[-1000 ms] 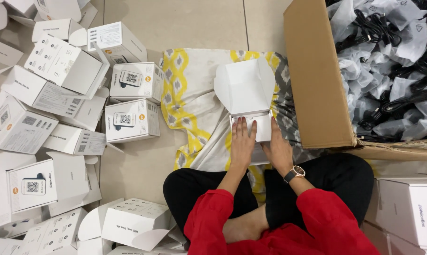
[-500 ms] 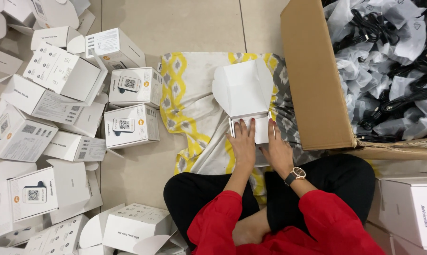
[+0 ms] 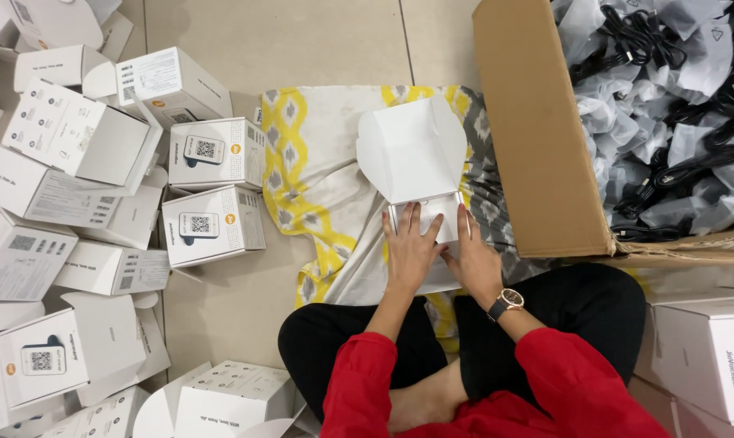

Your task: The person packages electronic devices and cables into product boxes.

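I sit cross-legged on the floor with a small white box on the yellow-and-grey patterned cloth before my knees, its lid flap standing open. My left hand and right hand lie side by side, fingers spread flat on the box. A large cardboard carton of bagged black cables crowds my right; white printed boxes lie scattered to my left.
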